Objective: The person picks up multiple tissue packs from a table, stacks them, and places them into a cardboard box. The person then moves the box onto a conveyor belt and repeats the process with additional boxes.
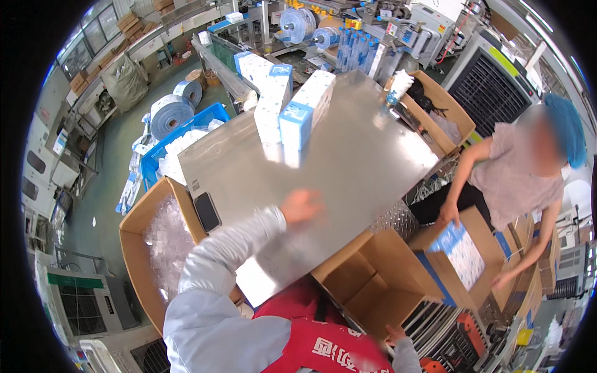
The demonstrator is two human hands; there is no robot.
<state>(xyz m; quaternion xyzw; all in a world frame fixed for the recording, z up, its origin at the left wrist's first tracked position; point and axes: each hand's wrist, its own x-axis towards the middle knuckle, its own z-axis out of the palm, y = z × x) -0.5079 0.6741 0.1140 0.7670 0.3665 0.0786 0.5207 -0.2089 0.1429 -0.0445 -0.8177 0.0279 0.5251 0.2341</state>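
Observation:
Over the near part of the metal table (348, 143) hangs my left hand (303, 206), blurred by motion, so its fingers cannot be made out. Nothing shows in it. Low in the picture, my right hand (394, 336) is at the near edge of an open cardboard carton (357, 270), its fingers stretched out toward the carton wall. Beyond my left hand, blue-and-white packs stand in rows: a front pack (296, 124), a pack beside it (272, 109) and one farther back (252, 68). A dark phone (206, 212) lies at the table's left edge.
A carton of clear plastic wrapping (169, 242) and a blue crate (149, 163) flank the table's left side. At right, a co-worker (519, 168) in a blue cap handles a carton with a blue-and-white pack (459, 248). Another carton (444, 102) stands at the far right corner.

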